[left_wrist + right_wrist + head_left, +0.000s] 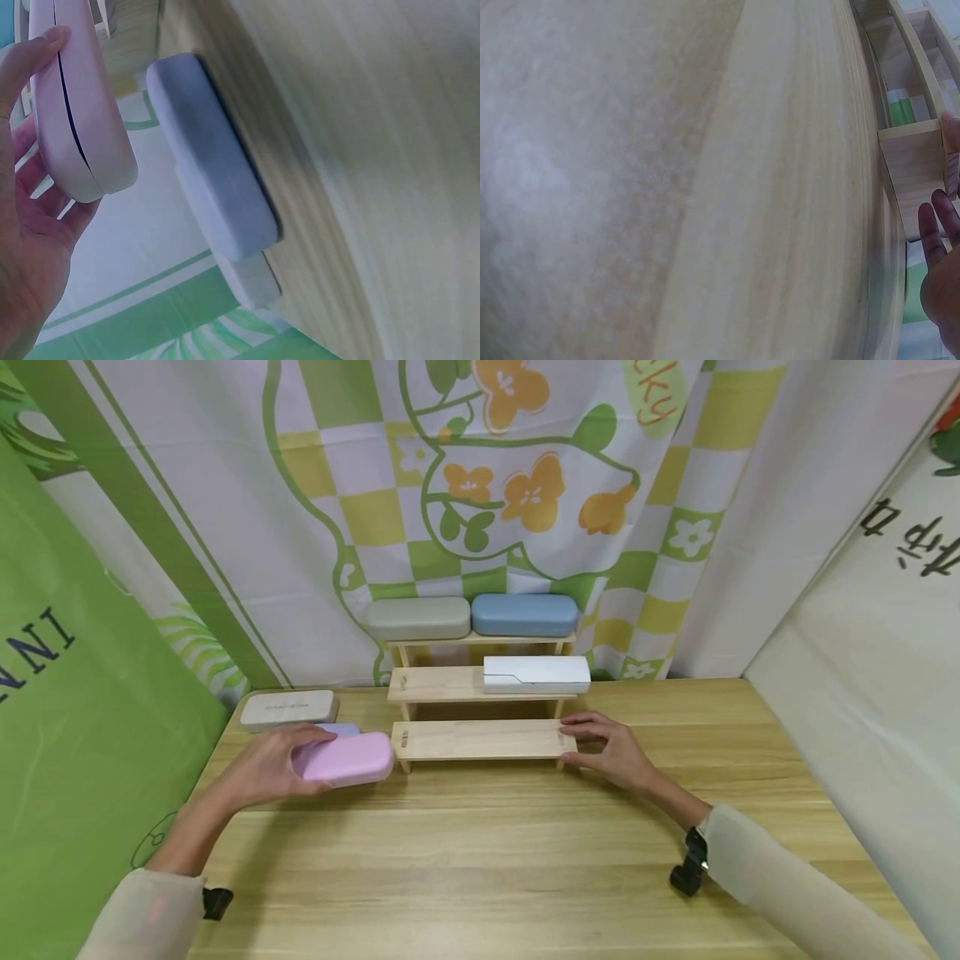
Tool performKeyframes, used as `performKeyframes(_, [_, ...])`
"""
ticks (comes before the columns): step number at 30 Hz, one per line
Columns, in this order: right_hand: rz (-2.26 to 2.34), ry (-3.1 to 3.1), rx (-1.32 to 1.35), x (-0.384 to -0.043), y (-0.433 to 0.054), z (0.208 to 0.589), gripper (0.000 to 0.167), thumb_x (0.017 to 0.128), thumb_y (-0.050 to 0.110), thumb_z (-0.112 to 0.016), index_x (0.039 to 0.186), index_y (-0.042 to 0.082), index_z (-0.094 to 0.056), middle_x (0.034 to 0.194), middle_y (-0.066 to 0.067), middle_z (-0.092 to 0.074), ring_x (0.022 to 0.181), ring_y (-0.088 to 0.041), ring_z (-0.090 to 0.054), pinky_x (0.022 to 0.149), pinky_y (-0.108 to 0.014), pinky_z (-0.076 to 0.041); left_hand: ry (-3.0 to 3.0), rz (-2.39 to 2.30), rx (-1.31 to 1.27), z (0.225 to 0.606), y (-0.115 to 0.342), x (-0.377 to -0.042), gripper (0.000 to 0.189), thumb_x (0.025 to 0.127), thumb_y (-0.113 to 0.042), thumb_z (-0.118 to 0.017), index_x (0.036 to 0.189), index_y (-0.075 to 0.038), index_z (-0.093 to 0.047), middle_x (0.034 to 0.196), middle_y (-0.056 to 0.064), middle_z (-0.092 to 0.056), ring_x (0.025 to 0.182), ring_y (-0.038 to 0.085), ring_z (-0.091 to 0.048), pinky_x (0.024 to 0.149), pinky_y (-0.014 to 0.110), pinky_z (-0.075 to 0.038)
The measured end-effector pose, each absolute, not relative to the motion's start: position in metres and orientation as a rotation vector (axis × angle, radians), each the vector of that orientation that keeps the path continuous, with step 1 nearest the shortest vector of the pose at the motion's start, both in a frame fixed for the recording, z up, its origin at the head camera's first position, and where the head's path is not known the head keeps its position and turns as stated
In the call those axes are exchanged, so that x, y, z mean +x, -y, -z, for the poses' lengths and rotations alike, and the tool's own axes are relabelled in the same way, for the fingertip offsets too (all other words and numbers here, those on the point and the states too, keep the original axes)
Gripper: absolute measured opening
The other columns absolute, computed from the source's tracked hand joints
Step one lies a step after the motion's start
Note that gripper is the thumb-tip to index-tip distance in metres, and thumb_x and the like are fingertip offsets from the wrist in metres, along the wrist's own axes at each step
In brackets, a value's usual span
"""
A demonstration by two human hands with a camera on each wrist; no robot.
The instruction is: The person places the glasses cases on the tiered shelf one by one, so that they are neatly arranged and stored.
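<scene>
One curtain (465,539) "cky" (654,393), pink case (354,760) in left grip (273,763)

- From the bottom tier (480,742), six o'clock: passage over the tabletop (480,860).
- Nine o'clock: pink case (348,762) obstructs.
- Three o'clock: right hand (617,758) blocks.
- One o'clock: white case (536,675) obstructs.

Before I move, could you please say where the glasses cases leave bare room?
Bare: the lowest shelf, left of the right hand; the middle shelf, left of the white glasses case; the tabletop between the sleeves.
Crowded: the top shelf (gray case, blue case); tabletop's left rear (cream case, lavender case, left hand holding pink case).
</scene>
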State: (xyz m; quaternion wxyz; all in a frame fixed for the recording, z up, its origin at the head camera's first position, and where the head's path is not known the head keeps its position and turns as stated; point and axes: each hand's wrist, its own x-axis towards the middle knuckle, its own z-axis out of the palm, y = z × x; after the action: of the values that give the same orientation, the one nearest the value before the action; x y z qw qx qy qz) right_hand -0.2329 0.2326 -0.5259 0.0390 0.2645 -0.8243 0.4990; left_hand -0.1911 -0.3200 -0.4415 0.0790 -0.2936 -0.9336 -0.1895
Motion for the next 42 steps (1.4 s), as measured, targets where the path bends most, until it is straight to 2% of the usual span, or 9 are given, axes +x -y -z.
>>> performKeyframes(9, [-1.507,2.529,0.814,-0.234,-0.233,0.527,0.044,0.085,0.006,-0.089,0.127,0.004,-0.077,0.136,-0.010,-0.068,0.120,-0.022,-0.066,0.096,-0.052,-0.058,2.745,0.543,-0.880,0.429,0.308,-0.203,0.067,0.065,-0.031,-0.097,0.122,-0.002,-0.076,0.116,0.021,-0.076,0.104,0.040,-0.072,0.082,0.054,-0.060])
performKeyframes(15, [-1.510,2.519,0.822,-0.235,-0.234,0.530,0.043,0.085,0.005,-0.089,0.127,0.004,-0.077,0.136,-0.010,-0.068,0.119,-0.023,-0.067,0.096,-0.052,-0.058,2.752,0.551,-0.880,0.421,0.300,-0.210,0.068,0.068,-0.033,-0.096,0.125,-0.003,-0.076,0.120,0.021,-0.075,0.107,0.040,-0.072,0.083,0.054,-0.059])
performKeyframes(24, [-1.498,2.500,0.835,-0.235,-0.234,0.530,0.043,0.085,0.004,-0.088,0.126,0.004,-0.077,0.135,-0.011,-0.069,0.120,-0.020,-0.066,0.096,-0.048,-0.059,2.725,0.622,-0.884,0.412,0.281,-0.223,0.067,0.066,-0.031,-0.096,0.125,-0.003,-0.076,0.122,0.020,-0.075,0.110,0.040,-0.071,0.088,0.055,-0.059])
performKeyframes(32, [-1.499,2.508,0.832,-0.234,-0.234,0.529,0.044,0.085,0.004,-0.089,0.127,0.004,-0.076,0.135,-0.011,-0.069,0.118,-0.022,-0.068,0.096,-0.046,-0.059,2.677,0.629,-0.939,0.408,0.269,-0.235,0.066,0.066,-0.027,-0.096,0.125,-0.003,-0.077,0.117,0.019,-0.076,0.103,0.038,-0.072,0.082,0.053,-0.060])
performKeyframes(42, [-1.520,2.507,0.825,-0.234,-0.235,0.529,0.044,0.085,0.005,-0.089,0.127,0.005,-0.076,0.135,-0.011,-0.069,0.117,-0.020,-0.068,0.096,-0.045,-0.059,2.706,0.650,-0.948,0.400,0.254,-0.249,0.070,0.068,-0.028,-0.096,0.129,-0.001,-0.074,0.123,0.021,-0.074,0.112,0.038,-0.069,0.090,0.055,-0.058])
